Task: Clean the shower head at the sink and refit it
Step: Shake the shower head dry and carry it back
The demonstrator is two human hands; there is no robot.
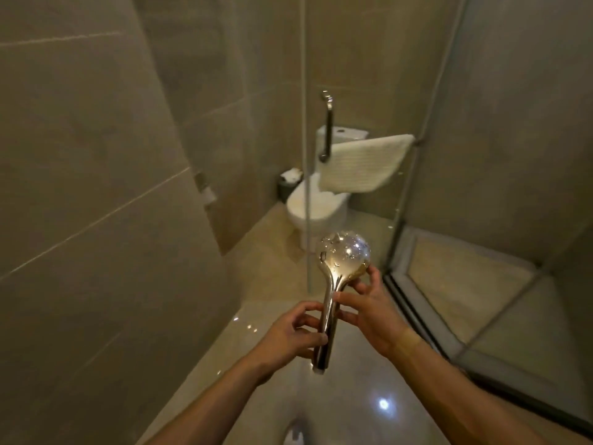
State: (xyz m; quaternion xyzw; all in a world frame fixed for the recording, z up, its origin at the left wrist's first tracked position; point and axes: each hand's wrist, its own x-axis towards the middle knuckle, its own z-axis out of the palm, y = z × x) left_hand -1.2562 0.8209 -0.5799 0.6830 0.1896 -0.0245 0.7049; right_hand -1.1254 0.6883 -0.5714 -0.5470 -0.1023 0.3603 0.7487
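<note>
Two bare hands hold a chrome shower head (pixel 333 277) out in front of the person, above the glossy floor (pixel 256 364). It is detached, with no hose on it, its round head pointing away and its handle slanting down toward the viewer. The left hand (pixel 288 332) has a curled grip round the lower part of the handle. The right hand (pixel 372 313) pinches the neck between thumb and fingers, with one fingertip reaching the rim of the round head. Bright specks on the chrome may be water drops or reflections; the blur leaves that unclear. Beyond stands a glass door (pixel 305 91) with a metal handle (pixel 327 126), a white towel (pixel 359 165) hanging past it, and a toilet (pixel 317 203).
</note>
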